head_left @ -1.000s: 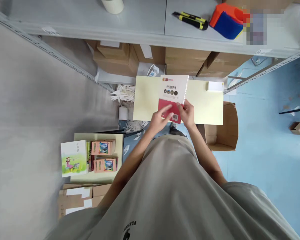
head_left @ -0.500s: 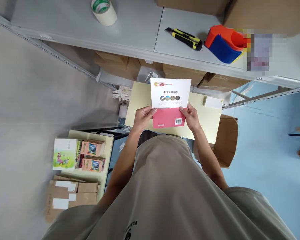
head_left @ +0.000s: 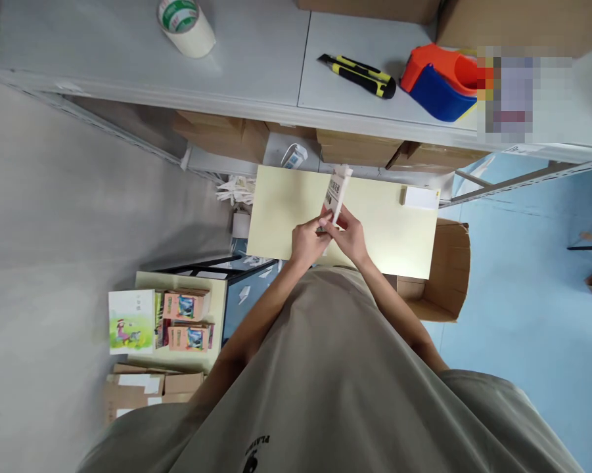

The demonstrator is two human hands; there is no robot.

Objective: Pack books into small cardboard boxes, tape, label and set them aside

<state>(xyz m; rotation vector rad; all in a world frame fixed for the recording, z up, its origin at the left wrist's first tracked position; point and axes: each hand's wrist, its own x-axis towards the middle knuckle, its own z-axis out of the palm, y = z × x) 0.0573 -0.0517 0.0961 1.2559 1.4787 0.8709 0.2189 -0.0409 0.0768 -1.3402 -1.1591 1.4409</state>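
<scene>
Head view, looking down past my grey-green shirt (head_left: pixel 335 368): my left hand (head_left: pixel 308 243) and right hand (head_left: pixel 351 240) meet in front of my waist, holding a book (head_left: pixel 337 190) by its lower end. Both sets of fingers are drawn in close, leaving only the book's thickness between them, the left pressing from one side and the right from the other. The book stands up out of my grip, tilted and nearly edge-on, so a white edge and a narrow strip of printed cover show; I cannot tell whether it is fully closed. Beneath and beyond my grip lies a pale yellow tabletop (head_left: pixel 280 217), with a small white box (head_left: pixel 420 198) at its far right. As I judge it, picking up is done and handling is under way; setting the book down is not yet done, and how thoroughly it has been looked over I cannot tell. Well left of my grip, nearer my body, two peach-covered stacks (head_left: pixel 184 307) and a white picture book (head_left: pixel 131 322) lie out of my hold. Farther beyond, a grey shelf (head_left: pixel 256 72) bears a tape roll (head_left: pixel 190 33) and a yellow-and-black cutter (head_left: pixel 359 75).
</scene>
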